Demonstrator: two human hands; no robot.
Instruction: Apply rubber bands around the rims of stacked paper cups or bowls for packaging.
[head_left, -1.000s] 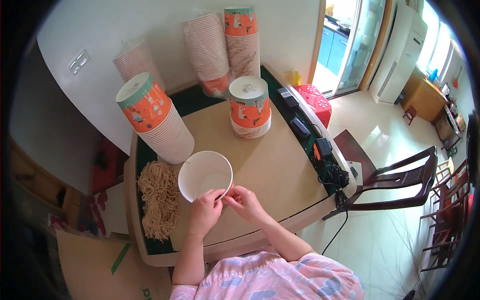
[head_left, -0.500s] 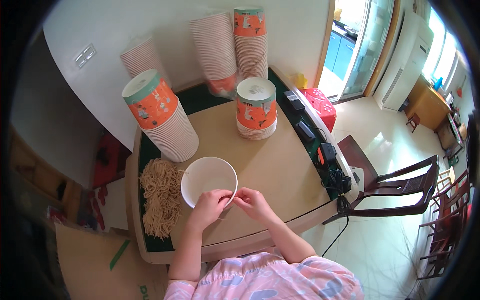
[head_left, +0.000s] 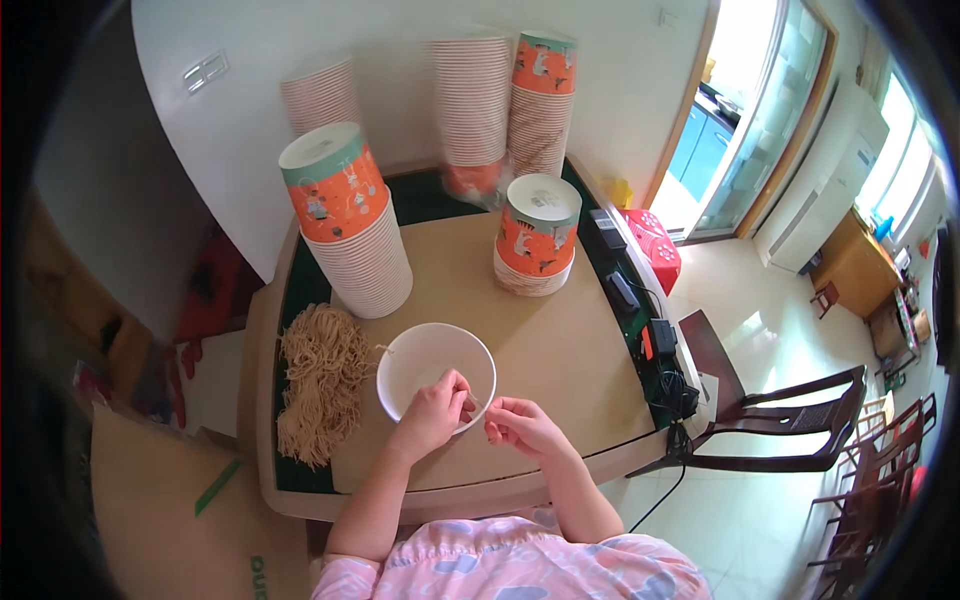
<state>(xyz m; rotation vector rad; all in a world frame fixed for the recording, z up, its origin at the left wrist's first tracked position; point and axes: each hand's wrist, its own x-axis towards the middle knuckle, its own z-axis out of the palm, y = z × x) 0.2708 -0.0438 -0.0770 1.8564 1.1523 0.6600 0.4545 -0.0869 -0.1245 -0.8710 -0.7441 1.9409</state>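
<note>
A white paper bucket [head_left: 400,362] stands upright in front of me, its mouth facing up. A short end of tan string [head_left: 384,349] sticks out at its left rim. My left hand [head_left: 434,412] reaches over the near rim, fingers closed inside the mouth, a thin pale piece of string showing at the fingertips. Just outside the right rim, my right hand [head_left: 519,424] is closed in a pinch; what lies between its fingertips is too small to make out. A heap of loose tan strings [head_left: 322,385] lies left of the bucket.
Stacked upside-down paper buckets with orange and green print [head_left: 345,220] stand behind at left; a shorter stack [head_left: 538,240] is at back right. Taller stacks [head_left: 470,110] line the wall. Black adapters and cables [head_left: 660,340] run along the right table edge, beside a dark chair [head_left: 780,430].
My left hand has lifted slightly off the rim, further into the bucket's mouth. My right hand stays by the right rim, its fingers turned. The whole view has shifted.
</note>
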